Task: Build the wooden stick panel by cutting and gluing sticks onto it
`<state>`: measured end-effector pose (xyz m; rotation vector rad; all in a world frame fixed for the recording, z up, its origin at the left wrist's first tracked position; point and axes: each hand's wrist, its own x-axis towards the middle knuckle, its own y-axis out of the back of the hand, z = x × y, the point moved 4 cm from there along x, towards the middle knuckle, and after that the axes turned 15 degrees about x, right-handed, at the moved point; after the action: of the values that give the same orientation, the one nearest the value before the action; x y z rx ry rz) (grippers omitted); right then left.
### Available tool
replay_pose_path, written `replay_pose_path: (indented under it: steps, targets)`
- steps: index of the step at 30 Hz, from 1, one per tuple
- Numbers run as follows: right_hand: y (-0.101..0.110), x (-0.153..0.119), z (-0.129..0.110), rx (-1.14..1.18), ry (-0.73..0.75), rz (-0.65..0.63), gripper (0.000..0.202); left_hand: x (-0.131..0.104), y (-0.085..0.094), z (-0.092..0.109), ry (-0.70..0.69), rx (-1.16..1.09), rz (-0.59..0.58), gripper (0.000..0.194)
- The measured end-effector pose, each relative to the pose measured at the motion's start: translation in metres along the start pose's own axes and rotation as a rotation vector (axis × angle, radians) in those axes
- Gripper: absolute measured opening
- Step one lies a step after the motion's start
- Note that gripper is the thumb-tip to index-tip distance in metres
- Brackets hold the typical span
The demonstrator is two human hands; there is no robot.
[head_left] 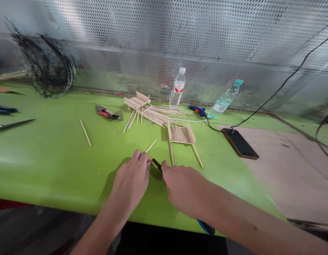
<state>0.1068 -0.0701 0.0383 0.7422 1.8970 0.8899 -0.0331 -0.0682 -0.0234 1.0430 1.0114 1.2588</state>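
My left hand [134, 174] is closed on a thin wooden stick [151, 145], whose far end points up and to the right over the green table. My right hand [179, 184] is wrapped round a dark knife [156, 164]; its tip lies close to the fingers of my left hand. Just beyond my right hand stands a small wooden frame [182, 135] of sticks with two long legs toward me. Farther back, a second small stick piece [137, 101] rests by a pile of loose sticks [158, 116]. Another single stick [85, 132] lies to the left.
Along the back are a clear bottle [177, 88], a tilted green-capped bottle [224, 101] and a blue glue gun [197, 110]. A phone [240, 143] lies right, a cutter in a packet [108, 112] left of the pile, scissors [13, 125] far left, coiled wire [48, 67] behind.
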Motion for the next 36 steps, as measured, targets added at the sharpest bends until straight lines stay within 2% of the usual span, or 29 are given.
replay_pose_path:
  steps: [5, 8, 14, 17, 19, 24, 27, 32, 34, 36]
  targets:
    - [-0.004, 0.006, -0.002, -0.132, -0.035, -0.086, 0.082, 0.002, -0.002, 0.0, 0.028, 0.029, -0.055, 0.021]
    - [-0.007, 0.01, -0.006, -0.207, -0.103, -0.117, 0.09, 0.003, -0.003, -0.001, 0.009, 0.049, -0.026, 0.021]
    - [-0.015, 0.012, -0.018, -0.269, -0.061, -0.075, 0.086, 0.001, -0.002, -0.001, -0.038, 0.071, 0.026, 0.021]
    - [-0.012, 0.007, -0.016, -0.219, -0.057, -0.047, 0.083, 0.0, -0.003, 0.0, -0.056, 0.048, 0.037, 0.023]
    - [-0.006, 0.003, -0.011, -0.145, -0.043, -0.02, 0.074, 0.0, -0.006, -0.002, -0.045, 0.016, 0.034, 0.024]
    - [0.01, 0.002, 0.013, 0.087, 0.002, 0.081, 0.033, -0.003, -0.008, -0.007, -0.029, -0.114, 0.078, 0.031]
    - [0.014, 0.013, 0.031, 0.41, 0.03, 0.161, 0.022, -0.008, 0.001, -0.007, -0.089, -0.211, 0.143, 0.029]
    - [-0.002, 0.038, 0.039, 1.184, 0.198, 0.134, 0.026, -0.012, 0.018, -0.005, -0.133, -0.269, 0.242, 0.026]
    - [-0.009, 0.042, 0.037, 1.388, 0.237, 0.115, 0.038, -0.013, 0.021, -0.004, -0.164, -0.283, 0.27, 0.021]
    - [-0.012, 0.041, 0.034, 1.489, 0.267, 0.117, 0.045, -0.014, 0.022, -0.003, -0.184, -0.283, 0.28, 0.017]
